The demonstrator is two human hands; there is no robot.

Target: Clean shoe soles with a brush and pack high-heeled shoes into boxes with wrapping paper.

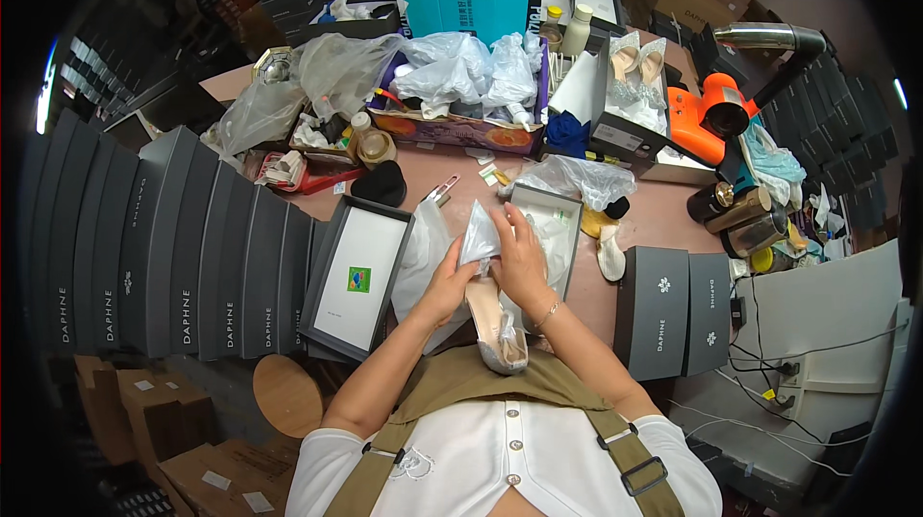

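Just in front of my body, a beige-lined shoe [486, 310] with a silvery end [506, 356] rests near my apron, that silvery end toward me. A thin white wrapping sheet [479, 236] covers its far end and stands up in a point. My left hand [448, 283] is closed on the sheet from the left, thumb toward the shoe. My right hand [520, 265] curls over the sheet from the right, its fingertips at the upper edge. Behind my hands lies an open grey shoe box [575, 272], partly hidden. Left of it, a box lid [332, 298] lies with its white inside up.
Grey shoe boxes [183, 243] stand in a row at left, two more [657, 310] at right. Farther back are a purple carton [452, 133] of white wrapping, a box holding a pair of shoes [630, 113], an orange heat tool [707, 118], and metal cups [755, 229].
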